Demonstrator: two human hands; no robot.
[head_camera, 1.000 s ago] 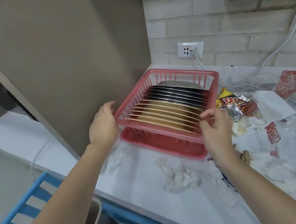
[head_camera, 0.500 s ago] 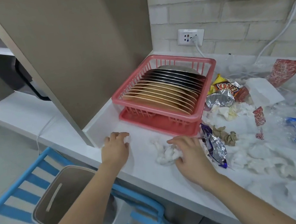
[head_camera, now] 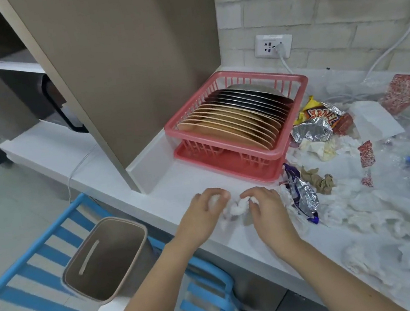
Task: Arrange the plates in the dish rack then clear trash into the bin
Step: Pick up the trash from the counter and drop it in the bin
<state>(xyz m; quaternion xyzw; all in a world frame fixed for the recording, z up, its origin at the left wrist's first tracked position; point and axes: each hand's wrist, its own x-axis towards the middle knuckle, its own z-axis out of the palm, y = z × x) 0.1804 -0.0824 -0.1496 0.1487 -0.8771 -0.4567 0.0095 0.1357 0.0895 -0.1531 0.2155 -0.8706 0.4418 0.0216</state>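
Plates (head_camera: 236,121) racked in dish rack (head_camera: 226,164), centre frame. Trash step running: left hand (head_camera: 202,213) and right hand (head_camera: 264,205) each gripping tissue (head_camera: 235,208). Next: carrying to bin (head_camera: 107,257), lower left.

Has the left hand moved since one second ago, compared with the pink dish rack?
Yes. The left hand left the dish rack rim and came toward the counter's near edge, gripping crumpled tissue.

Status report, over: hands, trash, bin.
Left hand gripping a tissue wad; right hand pinching crumpled tissue. Plates racked in pink dish rack. Bin open below counter edge, path unobstructed.
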